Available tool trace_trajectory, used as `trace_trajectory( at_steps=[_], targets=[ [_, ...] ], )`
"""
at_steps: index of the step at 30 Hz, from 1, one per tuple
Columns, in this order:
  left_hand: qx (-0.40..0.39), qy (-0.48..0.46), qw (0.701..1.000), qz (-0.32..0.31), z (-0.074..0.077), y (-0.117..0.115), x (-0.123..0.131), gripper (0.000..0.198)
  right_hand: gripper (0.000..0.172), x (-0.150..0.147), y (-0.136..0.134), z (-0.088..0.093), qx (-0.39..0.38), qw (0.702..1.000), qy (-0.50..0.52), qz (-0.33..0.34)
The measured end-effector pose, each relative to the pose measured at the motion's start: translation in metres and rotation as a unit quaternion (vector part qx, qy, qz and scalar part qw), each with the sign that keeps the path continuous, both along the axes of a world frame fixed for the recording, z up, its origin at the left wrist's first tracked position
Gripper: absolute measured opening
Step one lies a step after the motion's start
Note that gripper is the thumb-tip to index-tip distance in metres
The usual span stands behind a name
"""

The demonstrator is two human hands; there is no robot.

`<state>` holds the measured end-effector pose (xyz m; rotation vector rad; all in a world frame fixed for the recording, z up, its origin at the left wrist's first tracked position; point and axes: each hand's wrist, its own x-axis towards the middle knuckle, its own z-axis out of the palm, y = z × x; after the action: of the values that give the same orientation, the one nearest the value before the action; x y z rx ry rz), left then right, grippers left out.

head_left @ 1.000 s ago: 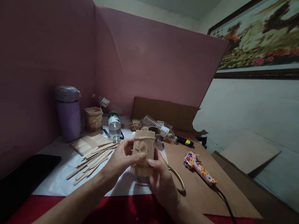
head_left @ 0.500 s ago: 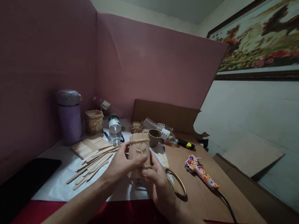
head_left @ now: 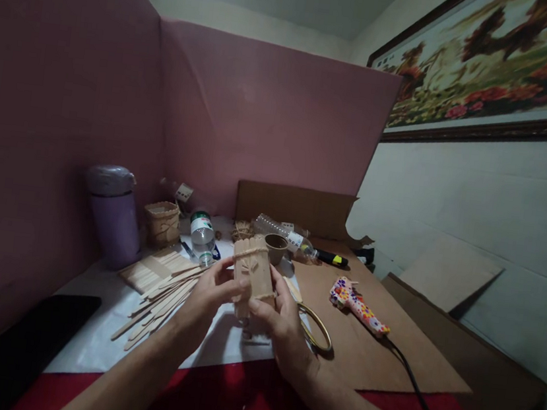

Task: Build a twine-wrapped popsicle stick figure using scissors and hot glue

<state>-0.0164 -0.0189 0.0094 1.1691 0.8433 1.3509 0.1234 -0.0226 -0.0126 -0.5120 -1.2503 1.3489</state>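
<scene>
Between both hands is a small craft-stick holder [head_left: 259, 275], its walls made of upright wooden sticks with a cord band near the top and a small bow-like decoration on the front. My left hand [head_left: 216, 288] is closed around its left side, thumb on the front near the bow. My right hand [head_left: 284, 319] grips the lower right side, thumb across the front. The holder tilts slightly, raised over the white sheet [head_left: 215, 351]. Loose craft sticks [head_left: 161, 304] lie fanned out left of my left hand. Gold-handled scissors [head_left: 320, 330] rest just right of my right hand, their blades hidden.
A floral glue gun [head_left: 358, 306] with a black cord lies on the cardboard [head_left: 409, 355] at right. Behind are a brown cup [head_left: 275, 248], plastic bottles [head_left: 203, 233], a twine ball [head_left: 242, 230], a finished-looking stick basket [head_left: 162, 221] and a purple tumbler [head_left: 114, 222]. A black object [head_left: 39, 329] lies at left.
The holder has turned and tilted a little in my hands, showing more of its right side. The whole view has shifted slightly, so objects sit further left.
</scene>
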Motion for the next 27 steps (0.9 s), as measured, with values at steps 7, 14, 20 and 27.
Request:
trace_trajectory(
  at_steps=[7, 14, 20, 27],
  targets=[
    [-0.015, -0.02, 1.0, 0.016, 0.005, 0.0, -0.002, 0.047, 0.083, 0.0, -0.001, -0.002, 0.032, 0.975, -0.159, -0.151],
    [-0.058, -0.066, 0.995, 0.039, 0.01, 0.002, -0.008, 0.042, 0.088, 0.0, -0.008, -0.009, 0.218, 0.877, -0.333, -0.269],
    [-0.04, -0.118, 0.992, 0.01, 0.009, 0.005, -0.014, 0.035, 0.089, 0.003, -0.011, -0.003, 0.146, 0.907, -0.316, -0.235],
    [-0.048, -0.13, 0.99, 0.03, 0.012, 0.001, -0.01, 0.035, 0.069, 0.002, -0.013, 0.005, 0.059, 0.94, -0.295, -0.162]
  ],
)
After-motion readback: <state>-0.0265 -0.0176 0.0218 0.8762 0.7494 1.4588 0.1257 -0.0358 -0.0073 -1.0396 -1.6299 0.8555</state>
